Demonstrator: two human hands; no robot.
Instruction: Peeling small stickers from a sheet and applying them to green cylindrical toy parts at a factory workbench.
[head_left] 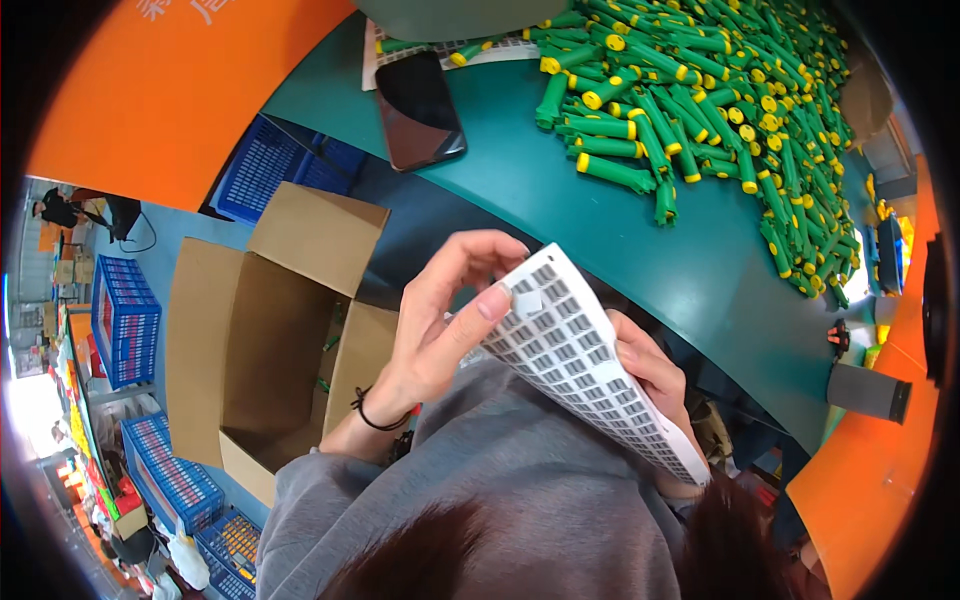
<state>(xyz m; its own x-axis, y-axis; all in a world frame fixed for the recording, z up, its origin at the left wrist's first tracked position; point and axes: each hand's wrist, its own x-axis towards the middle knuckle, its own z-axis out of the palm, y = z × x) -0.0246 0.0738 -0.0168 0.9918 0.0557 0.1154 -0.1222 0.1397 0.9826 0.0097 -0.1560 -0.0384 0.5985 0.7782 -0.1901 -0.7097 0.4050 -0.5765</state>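
A white sheet of small grey labels point(575, 350) is tilted in front of my chest, with a few white gaps where labels are gone. My right hand point(650, 368) grips it along its right edge, fingers on the edge and the palm behind. At its upper left corner, the thumb of my left hand point(440, 315) presses on the face beside a white gap, while the other fingers curl near the top edge. Whether a loose label is under that thumb, I cannot tell. Beyond the sheet, many green plastic tubes with yellow ends point(690, 105) lie heaped on the green table point(500, 165).
A black phone point(420, 110) lies near the table's edge, beside another label sheet point(372, 50). An open cardboard box point(205, 340) stands to my left, a few green pieces inside. Blue crates point(170, 465) stand farther left. A grey cylinder point(868, 392) is at the right.
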